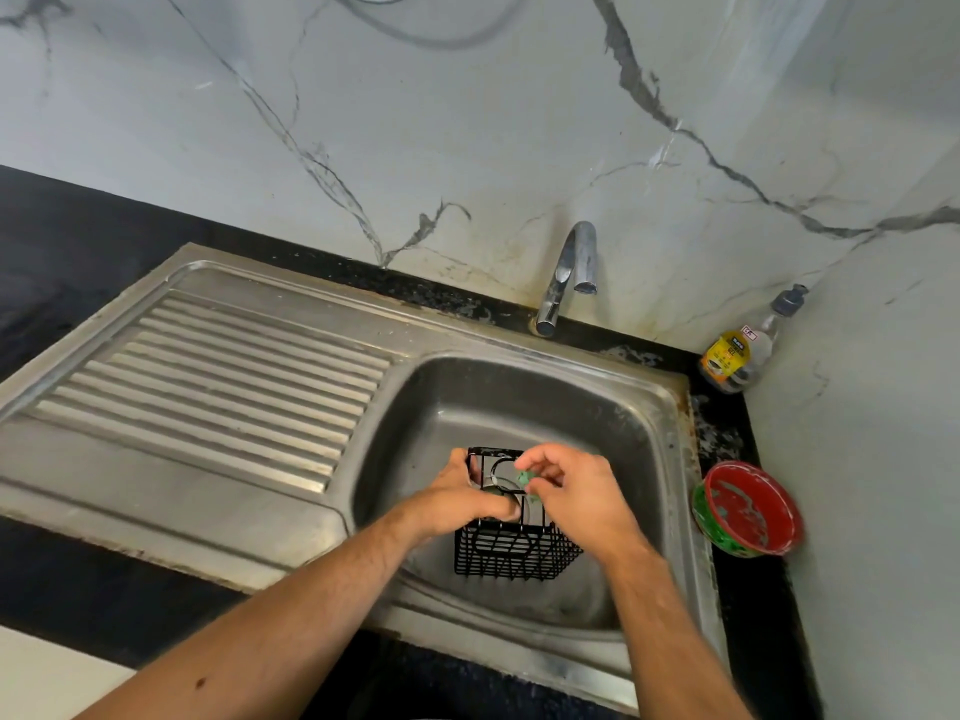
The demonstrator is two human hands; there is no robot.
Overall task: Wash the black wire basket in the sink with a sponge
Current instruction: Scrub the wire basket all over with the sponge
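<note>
The black wire basket stands upright in the steel sink, above the drain. My left hand grips its left rim, with fingers curled over the top wires. Over the basket's open top, my right hand pinches a small green sponge at the fingertips. Most of the sponge is hidden by my fingers. No water runs from the tap.
A ribbed steel drainboard lies left of the basin. On the black counter at the right stand a red and green round tub and a dish soap bottle in the corner. A marbled wall rises behind.
</note>
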